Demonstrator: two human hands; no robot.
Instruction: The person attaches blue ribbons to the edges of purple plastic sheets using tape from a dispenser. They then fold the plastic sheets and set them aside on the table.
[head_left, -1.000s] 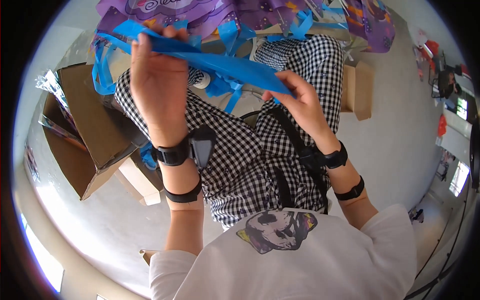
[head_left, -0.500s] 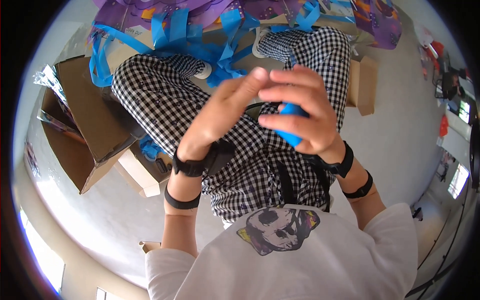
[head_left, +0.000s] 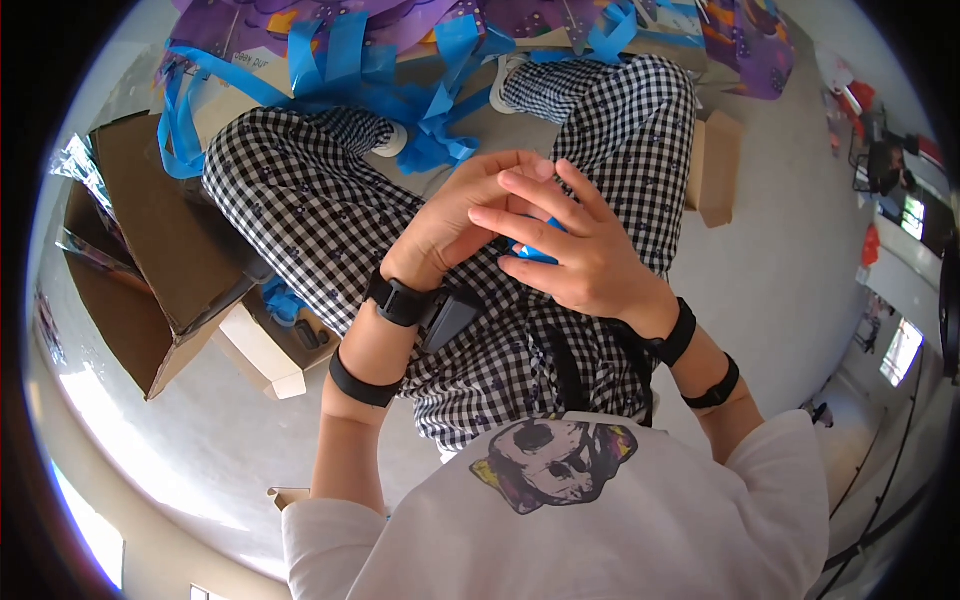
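Note:
Above my lap, my left hand (head_left: 450, 220) and my right hand (head_left: 597, 262) come together, with their fingertips meeting or overlapping. Between them sits a small shiny blue piece (head_left: 537, 248), mostly covered by fingers; it looks like a folded or rolled bit of the blue strip material. The right fingers curve over it and seem to hold it. My left fingers bend around its far side, and whether they grip it too is hidden. Past my feet, long blue plastic strips (head_left: 430, 110) lie loosely on the floor and on purple printed sheets (head_left: 400, 32).
At my left stands an open brown cardboard box (head_left: 160, 225) with shiny foil pieces sticking out. Beside it, a smaller box (head_left: 262, 345) holds blue material and dark objects. Another small cardboard box (head_left: 716, 165) lies beyond my right knee. My checked trouser legs (head_left: 290, 190) spread to both sides.
My hands have closed in on each other, the right one shifting left and the left one curling inward. The blue piece moved left with them and is now more hidden. The view shifted slightly.

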